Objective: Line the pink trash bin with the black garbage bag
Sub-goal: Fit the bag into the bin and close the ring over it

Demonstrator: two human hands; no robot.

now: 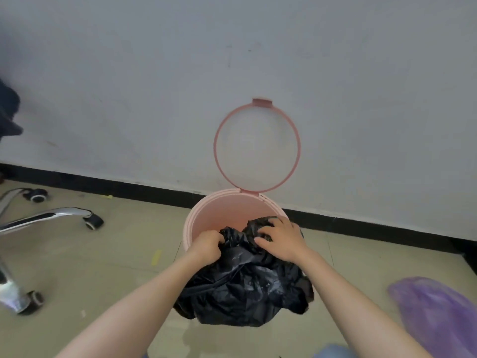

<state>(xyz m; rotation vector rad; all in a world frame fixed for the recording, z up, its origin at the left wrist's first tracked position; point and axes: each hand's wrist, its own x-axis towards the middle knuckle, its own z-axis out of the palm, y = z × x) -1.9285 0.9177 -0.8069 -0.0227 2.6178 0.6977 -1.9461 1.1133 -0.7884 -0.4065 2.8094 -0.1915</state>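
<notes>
The pink trash bin (219, 210) stands on the floor by the wall, its pink ring (258, 146) flipped up against the wall on a hinge. A crumpled black garbage bag (245, 285) hangs bunched over the bin's near rim, its bulk hiding the front of the bin. My left hand (206, 245) grips the bag's top edge at the left. My right hand (281, 239) clutches the bag's top folds at the right, above the bin's opening. The far inside of the bin shows bare pink.
An office chair's chrome base with black casters (54, 218) spreads over the floor at left. A purple plastic bag (436, 311) lies at the lower right. A black skirting board (361, 223) runs along the grey wall behind the bin.
</notes>
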